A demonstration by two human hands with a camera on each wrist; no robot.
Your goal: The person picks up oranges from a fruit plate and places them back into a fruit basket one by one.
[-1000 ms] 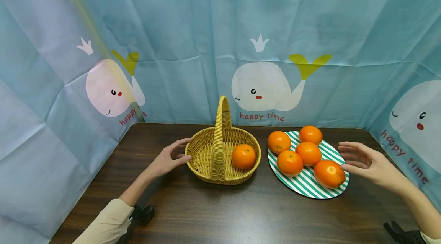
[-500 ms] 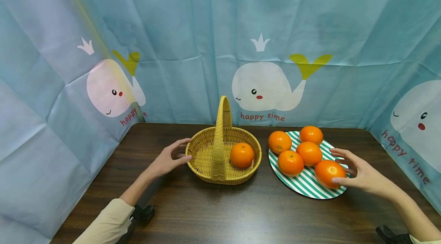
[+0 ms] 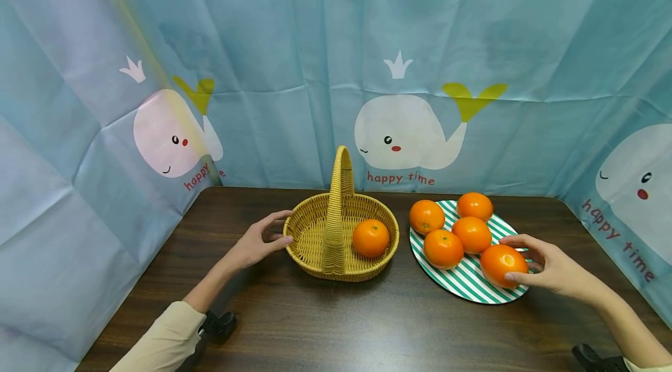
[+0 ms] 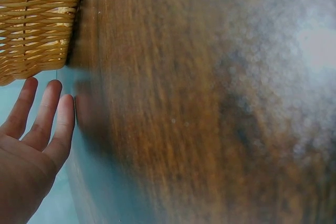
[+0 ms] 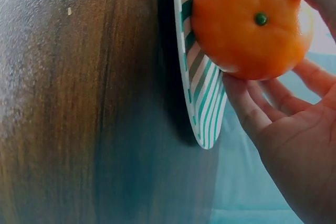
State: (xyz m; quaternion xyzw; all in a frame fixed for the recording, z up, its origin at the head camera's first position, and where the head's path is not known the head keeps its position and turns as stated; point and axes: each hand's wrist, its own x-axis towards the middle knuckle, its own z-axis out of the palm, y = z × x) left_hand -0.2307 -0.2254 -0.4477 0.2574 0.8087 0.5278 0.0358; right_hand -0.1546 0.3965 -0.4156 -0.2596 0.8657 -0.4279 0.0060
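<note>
A yellow wicker basket [image 3: 308, 267] with a tall arched handle stands on the table, one orange [image 3: 371, 238] inside its right half. At its left rim is my left hand [image 3: 261, 244], thumb and forefinger against the edge; in the left wrist view, straight fingers [image 4: 46, 114] lie close by the woven side. To the right, a green-and-white striped plate [image 3: 462, 285] bears several oranges. My right hand [image 3: 556, 270] grips the nearest, largest orange [image 3: 503, 266], thumb in front and fingers behind. That orange [image 5: 247, 30] shows a green stem spot in the right wrist view.
On the plate, the other oranges [image 3: 443, 249] sit close together to the left of and behind the gripped one. The dark wooden table [image 3: 367, 325] reaches back to a blue curtain [image 3: 273, 69] printed with whales, which also hangs along both sides.
My right hand has moved left from the plate's edge and closed around the nearest orange. The orange in the basket has rocked slightly left and back. My left hand stays put.
</note>
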